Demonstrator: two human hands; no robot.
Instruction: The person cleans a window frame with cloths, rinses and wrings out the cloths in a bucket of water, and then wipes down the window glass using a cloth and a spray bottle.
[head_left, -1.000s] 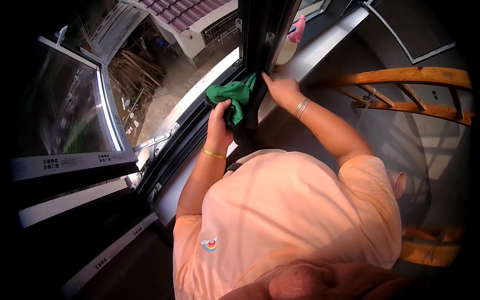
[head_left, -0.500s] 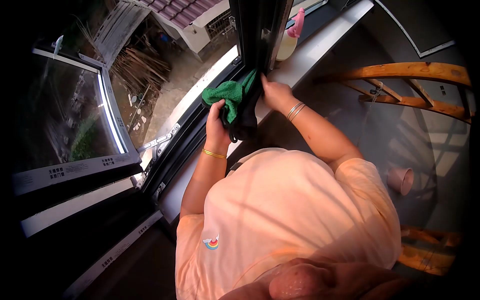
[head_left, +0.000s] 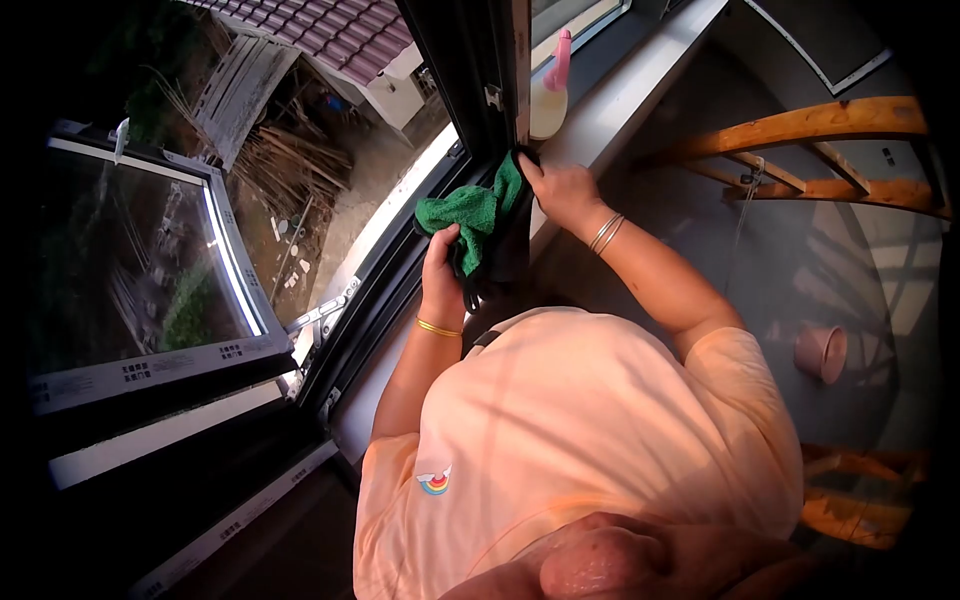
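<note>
A green cloth [head_left: 470, 211] with a dark edge is bunched over the black window frame [head_left: 385, 262]. My left hand [head_left: 440, 268] is closed on the cloth's lower left part, thumb on top. The cloth stretches up to my right hand [head_left: 566, 192], whose fingers grip its dark far end beside the upright frame post [head_left: 480, 75]. The fingertips of my right hand are partly hidden by the cloth and frame. Just beyond that hand, a spray bottle [head_left: 550, 105] with a pink head stands on the white sill [head_left: 630, 100].
An opened window sash [head_left: 170, 250] swings outward at left, joined by a metal hinge arm [head_left: 325, 312]. A wooden ladder [head_left: 800, 125] is at the right. A pink bucket [head_left: 821, 354] sits on the floor. Outside are stacked poles [head_left: 285, 155] and a tiled roof [head_left: 330, 30].
The view has shifted slightly. Both hands stay on the cloth; my right hand's end has shifted a little along the frame corner, and the cloth looks more spread between the hands.
</note>
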